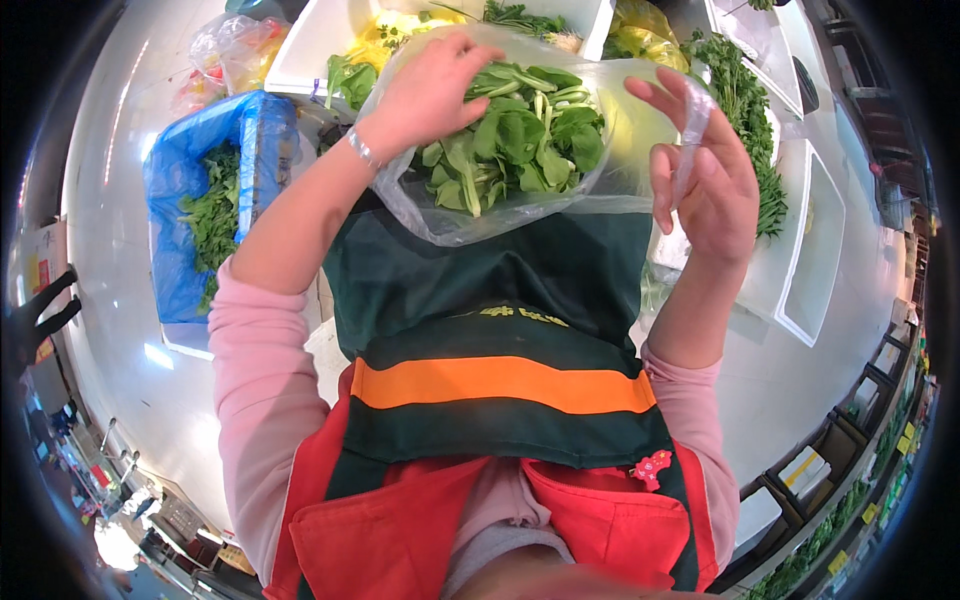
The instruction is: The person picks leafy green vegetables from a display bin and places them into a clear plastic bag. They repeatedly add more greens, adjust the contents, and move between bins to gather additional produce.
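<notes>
Leafy greens with pale stems [517, 135] lie in a clear plastic bag [457, 229] in front of my green apron [487, 262]. My left hand [442, 90] is over the left side of the greens, thumb and index finger apart, beside the bag's far rim. Its other fingers are partly hidden, and whether it touches the leaves is hard to tell. To the right of the bag, my right hand [705, 165] is raised. A band of clear plastic [691, 139] runs across its loosely curled fingers. Whether that band belongs to the bag does not show.
A blue-lined crate [266, 142] with leafy herbs [214, 202] stands at left. Beyond the bag is a white foam box [300, 64] with yellow bags and greens. Herbs [742, 112] and a white foam box [795, 255] are at right. A knotted plastic bag [232, 52] lies far left.
</notes>
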`<action>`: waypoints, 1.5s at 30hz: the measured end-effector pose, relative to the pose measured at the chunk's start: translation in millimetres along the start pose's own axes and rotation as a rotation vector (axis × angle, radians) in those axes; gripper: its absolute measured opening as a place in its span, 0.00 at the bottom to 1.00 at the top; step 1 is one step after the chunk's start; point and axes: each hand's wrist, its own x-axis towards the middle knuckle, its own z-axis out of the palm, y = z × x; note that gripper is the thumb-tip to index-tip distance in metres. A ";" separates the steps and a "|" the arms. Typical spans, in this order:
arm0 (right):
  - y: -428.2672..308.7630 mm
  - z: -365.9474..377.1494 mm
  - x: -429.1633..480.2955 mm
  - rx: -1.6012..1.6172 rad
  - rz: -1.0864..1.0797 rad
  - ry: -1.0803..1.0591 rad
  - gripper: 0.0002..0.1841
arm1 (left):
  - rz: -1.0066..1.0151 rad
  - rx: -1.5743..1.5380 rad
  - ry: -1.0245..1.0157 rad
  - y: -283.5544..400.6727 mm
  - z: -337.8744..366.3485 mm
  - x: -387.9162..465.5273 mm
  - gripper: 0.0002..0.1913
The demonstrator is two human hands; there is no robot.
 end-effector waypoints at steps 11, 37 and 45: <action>7.7 -6.3 16.4 0.056 -0.030 -0.141 0.48 | 0.482 -0.131 -0.136 57.1 45.4 6.8 0.09; -13.2 11.3 151.1 0.152 0.833 0.148 0.39 | -1.269 -2.154 0.067 -41.1 -81.2 37.3 0.19; -29.7 66.1 83.4 0.275 0.912 0.532 0.21 | -1.098 0.104 -0.659 -43.7 -119.9 -77.1 0.30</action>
